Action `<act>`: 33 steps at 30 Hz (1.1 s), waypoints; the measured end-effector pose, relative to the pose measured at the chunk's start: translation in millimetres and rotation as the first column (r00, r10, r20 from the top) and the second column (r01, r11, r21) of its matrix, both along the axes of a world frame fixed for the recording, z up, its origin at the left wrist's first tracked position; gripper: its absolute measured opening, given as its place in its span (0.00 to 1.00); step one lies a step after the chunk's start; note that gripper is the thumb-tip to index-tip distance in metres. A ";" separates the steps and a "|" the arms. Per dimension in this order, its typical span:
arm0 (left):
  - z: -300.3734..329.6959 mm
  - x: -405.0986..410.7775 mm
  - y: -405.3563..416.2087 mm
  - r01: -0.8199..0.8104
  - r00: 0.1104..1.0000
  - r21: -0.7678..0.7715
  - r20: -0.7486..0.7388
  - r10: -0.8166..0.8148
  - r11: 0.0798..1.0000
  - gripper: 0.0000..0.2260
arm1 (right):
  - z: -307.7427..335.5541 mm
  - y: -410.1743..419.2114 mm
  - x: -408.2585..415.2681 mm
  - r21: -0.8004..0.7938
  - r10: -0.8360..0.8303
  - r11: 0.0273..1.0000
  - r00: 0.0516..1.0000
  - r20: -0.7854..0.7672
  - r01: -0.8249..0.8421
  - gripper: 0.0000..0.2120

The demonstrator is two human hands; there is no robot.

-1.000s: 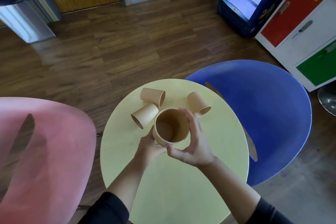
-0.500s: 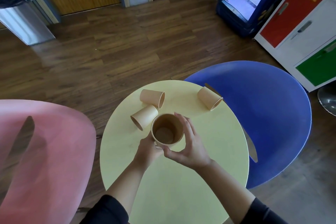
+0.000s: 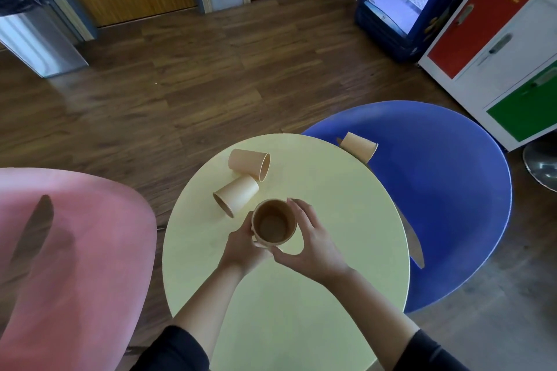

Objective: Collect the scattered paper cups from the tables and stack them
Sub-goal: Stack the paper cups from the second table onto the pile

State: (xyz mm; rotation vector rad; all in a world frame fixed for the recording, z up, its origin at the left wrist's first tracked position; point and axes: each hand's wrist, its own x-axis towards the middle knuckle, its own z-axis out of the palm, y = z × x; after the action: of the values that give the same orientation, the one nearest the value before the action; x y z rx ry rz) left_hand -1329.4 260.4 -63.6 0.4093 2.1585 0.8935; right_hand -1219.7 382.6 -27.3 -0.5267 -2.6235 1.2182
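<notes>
Both your left hand [image 3: 242, 245] and right hand [image 3: 312, 242] curl round the upright brown paper cup [image 3: 273, 221] above the smooth round yellow table [image 3: 346, 250]; two tapered cups [image 3: 245, 179] lie sideways nearby

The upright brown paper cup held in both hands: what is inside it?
The upright brown paper cup looks empty: only its brown inner wall and shadowed bottom show. The left hand and right hand cover its outer base, so any cups nested beneath cannot be seen.
</notes>
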 end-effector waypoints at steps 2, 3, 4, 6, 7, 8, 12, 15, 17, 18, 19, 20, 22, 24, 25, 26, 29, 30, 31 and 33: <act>1.0 -0.1 -0.1 -0.010 1.000 0.020 0.027 0.010 1.000 0.28 | -1.5 1.6 1.3 -0.040 -0.015 0.999 0.999 0.030 0.016 0.41; 1.3 -0.3 0.0 -0.019 0.999 0.036 0.038 0.018 0.999 0.28 | -2.2 2.1 1.9 -0.058 -0.026 0.998 0.999 0.036 0.028 0.42; 0.8 -0.2 -0.6 -0.027 0.999 0.048 0.047 0.025 0.998 0.27 | -3.6 2.6 2.6 -0.070 -0.034 0.997 0.999 0.042 0.037 0.43; 1.5 0.3 -1.0 -0.045 0.997 0.072 0.060 0.040 0.996 0.27 | -5.9 3.0 3.8 -0.080 -0.039 0.996 0.997 0.070 0.044 0.44; 1.5 0.7 -1.2 -0.050 0.997 0.081 0.063 0.045 0.995 0.27 | -6.5 3.1 4.4 -0.083 -0.040 0.995 0.996 0.085 0.047 0.44; 2.1 1.0 -1.4 -0.052 0.997 0.083 0.066 0.046 0.995 0.27 | -7.3 3.5 4.7 -0.088 -0.042 0.995 0.995 0.095 0.050 0.44; 3.2 2.3 -2.7 -0.061 0.995 0.096 0.085 0.052 0.994 0.28 | -7.5 4.7 4.4 -0.129 -0.053 0.989 0.992 0.112 0.067 0.43; 3.5 2.9 -1.8 -0.075 0.993 0.101 0.097 0.065 0.992 0.29 | -9.0 6.2 3.2 -0.185 -0.072 0.978 0.990 0.122 0.094 0.42; 3.9 4.2 -1.2 -0.087 0.992 0.109 0.104 0.075 0.990 0.30 | -9.6 7.6 2.3 -0.211 -0.084 0.971 0.988 0.131 0.111 0.42; 3.4 4.8 -0.8 -0.088 0.992 0.115 0.103 0.076 0.989 0.31 | -9.2 8.2 1.5 -0.220 -0.089 0.968 0.987 0.137 0.118 0.42; 2.5 5.5 -0.6 -0.090 0.992 0.118 0.100 0.079 0.989 0.31 | -8.3 8.2 0.9 -0.232 -0.091 0.965 0.985 0.144 0.124 0.43; 1.3 6.2 -0.5 -0.094 0.992 0.123 0.098 0.082 0.988 0.31 | -7.3 8.1 0.5 -0.248 -0.091 0.960 0.984 0.152 0.127 0.43; -1.1 7.6 0.1 -0.107 0.990 0.141 0.102 0.093 0.984 0.31 | -6.7 8.0 0.3 -0.269 -0.087 0.954 0.982 0.166 0.130 0.43; -3.5 9.2 0.7 -0.111 0.990 0.167 0.108 0.094 0.980 0.31 | -8.4 7.8 1.4 -0.271 -0.092 0.953 0.981 0.172 0.137 0.42; -4.0 10.0 1.1 -0.115 0.989 0.180 0.110 0.096 0.977 0.31 | -9.3 7.7 2.0 -0.273 -0.097 0.951 0.980 0.171 0.142 0.41; -4.2 10.4 1.0 -0.122 0.989 0.193 0.111 0.102 0.974 0.31 | -10.5 8.0 2.5 -0.279 -0.099 0.949 0.980 0.173 0.145 0.41; -4.0 10.0 -1.5 -0.147 0.987 0.215 0.094 0.129 0.966 0.30 | -11.7 7.8 1.2 -0.279 -0.070 0.953 0.983 0.172 0.116 0.41; -4.4 9.3 -3.5 -0.151 0.987 0.218 0.083 0.136 0.964 0.30 | -11.4 7.1 -0.1 -0.275 -0.046 0.957 0.984 0.172 0.093 0.41; -4.3 8.3 -5.8 -0.154 0.987 0.219 0.070 0.142 0.964 0.30 | -10.5 6.5 -2.4 -0.273 -0.025 0.959 0.985 0.172 0.072 0.41; -4.4 4.4 -12.1 -0.157 0.987 0.207 0.047 0.151 0.966 0.30 | -8.6 5.1 -9.9 -0.324 -0.003 0.944 0.984 0.178 0.062 0.37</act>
State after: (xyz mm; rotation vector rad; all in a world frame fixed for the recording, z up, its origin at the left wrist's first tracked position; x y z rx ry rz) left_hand -1325.0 248.3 -68.0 0.3312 2.0961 1.2148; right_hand -1229.6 387.6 -35.8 -0.7632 -2.5455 1.6836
